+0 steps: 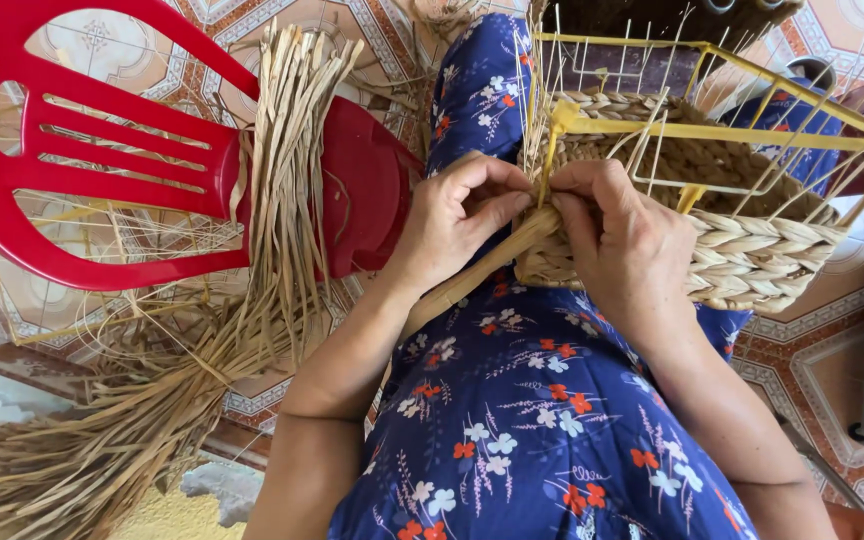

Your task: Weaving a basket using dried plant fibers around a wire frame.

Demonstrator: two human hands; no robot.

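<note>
Right now your left hand [457, 215] pinches a flat straw strand [472, 280] against the lower corner of the half-woven basket [752, 260], fingers closed on it. Your right hand [622, 245] grips the same corner from the other side, thumb pressed on the braided weave beside the yellow wire frame [722, 132]. That basket rests on your lap, over the blue flowered dress [532, 420]. A bundle of dry straw [282, 180] lies draped across the red plastic chair [82, 150] to your left.
</note>
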